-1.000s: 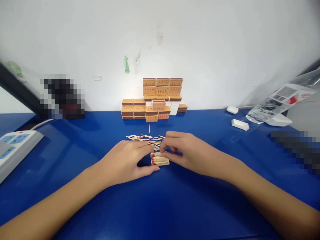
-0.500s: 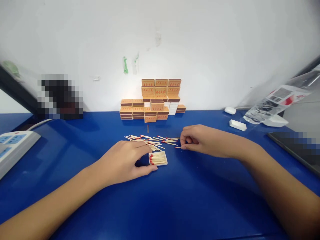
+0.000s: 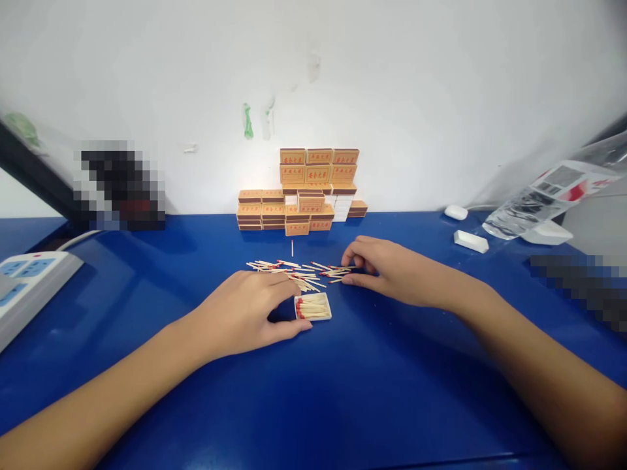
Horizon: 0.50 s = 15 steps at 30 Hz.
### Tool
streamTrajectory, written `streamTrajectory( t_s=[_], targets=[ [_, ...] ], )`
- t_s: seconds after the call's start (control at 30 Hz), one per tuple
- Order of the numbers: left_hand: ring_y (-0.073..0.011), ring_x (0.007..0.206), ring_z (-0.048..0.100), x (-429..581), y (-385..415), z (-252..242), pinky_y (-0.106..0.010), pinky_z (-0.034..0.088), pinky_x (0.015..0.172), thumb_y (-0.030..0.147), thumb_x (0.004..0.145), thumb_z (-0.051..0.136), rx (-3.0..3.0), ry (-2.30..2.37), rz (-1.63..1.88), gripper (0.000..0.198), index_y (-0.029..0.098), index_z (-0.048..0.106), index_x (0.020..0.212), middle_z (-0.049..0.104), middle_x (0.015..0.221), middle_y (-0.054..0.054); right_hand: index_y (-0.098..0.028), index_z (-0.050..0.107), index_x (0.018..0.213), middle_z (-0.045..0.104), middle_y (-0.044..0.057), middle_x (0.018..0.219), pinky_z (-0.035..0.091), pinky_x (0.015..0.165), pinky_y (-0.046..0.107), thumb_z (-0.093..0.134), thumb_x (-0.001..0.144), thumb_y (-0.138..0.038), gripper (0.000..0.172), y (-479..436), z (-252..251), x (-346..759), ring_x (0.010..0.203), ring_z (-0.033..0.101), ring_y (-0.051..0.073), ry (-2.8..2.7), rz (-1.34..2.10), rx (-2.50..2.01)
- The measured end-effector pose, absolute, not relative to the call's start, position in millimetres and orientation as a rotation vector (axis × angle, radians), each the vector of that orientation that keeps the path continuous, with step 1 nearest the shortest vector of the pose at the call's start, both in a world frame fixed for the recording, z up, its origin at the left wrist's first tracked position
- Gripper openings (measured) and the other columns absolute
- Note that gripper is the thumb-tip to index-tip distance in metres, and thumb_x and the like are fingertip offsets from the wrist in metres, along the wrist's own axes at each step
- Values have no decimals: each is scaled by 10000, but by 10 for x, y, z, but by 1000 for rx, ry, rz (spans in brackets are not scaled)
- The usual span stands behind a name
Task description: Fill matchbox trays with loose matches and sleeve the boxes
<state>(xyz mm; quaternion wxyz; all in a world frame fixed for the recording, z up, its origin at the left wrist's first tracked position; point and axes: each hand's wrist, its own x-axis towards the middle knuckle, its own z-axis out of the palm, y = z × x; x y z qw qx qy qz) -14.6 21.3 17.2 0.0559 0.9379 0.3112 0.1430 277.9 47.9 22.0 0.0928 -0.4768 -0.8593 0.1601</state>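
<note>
My left hand steadies a small white matchbox tray, with the thumb at its front corner and the fingers at its back left. Matches with red heads lie side by side inside the tray. Loose matches are scattered on the blue tabletop just behind it. At the right end of that pile is my right hand, its thumb and forefinger apart around several match ends. One single match lies apart, between the pile and the stacked boxes.
Orange matchboxes are stacked against the white wall. On the right are a white block, a rounded white case, a clear plastic bottle lying tilted and a dark blurred object. A power strip sits at left.
My right hand has moved left onto the right end of the loose matches, and its thumb and forefinger have spread apart. My left hand stays at the tray. The view has shifted slightly.
</note>
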Motion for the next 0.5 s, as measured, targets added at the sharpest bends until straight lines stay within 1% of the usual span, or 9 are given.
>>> streamTrajectory(
  t_s=[0.13,0.3,0.43,0.5],
  targets=[
    [-164,629,646,-145,214,174,-272,481,637,430,932,736,2841,931,440,273,195,727,1072,704,767,5,-201,640,960,655,68,981,447,755,342,537,1032,-361,204,481,203,2735,845,584,202,-2564,521,-1415],
    [-164,624,639,-135,212,183,-273,467,616,429,933,736,2828,943,420,267,192,728,1054,709,781,0,-196,634,976,666,85,1025,461,775,360,475,1061,-375,254,434,228,2723,847,606,211,-2587,562,-1448],
    [-170,641,648,-133,207,189,-279,481,638,436,948,718,2835,948,406,283,196,731,1097,704,782,0,-203,635,953,670,84,997,463,775,362,470,1063,-397,277,424,223,2778,845,612,222,-2610,559,-1428],
    [-170,648,656,-136,206,190,-279,489,644,440,952,709,2834,945,405,274,196,729,1074,705,783,0,-209,634,959,670,80,990,461,773,362,463,1066,-400,278,431,211,2809,843,615,223,-2612,563,-1418]
  ],
)
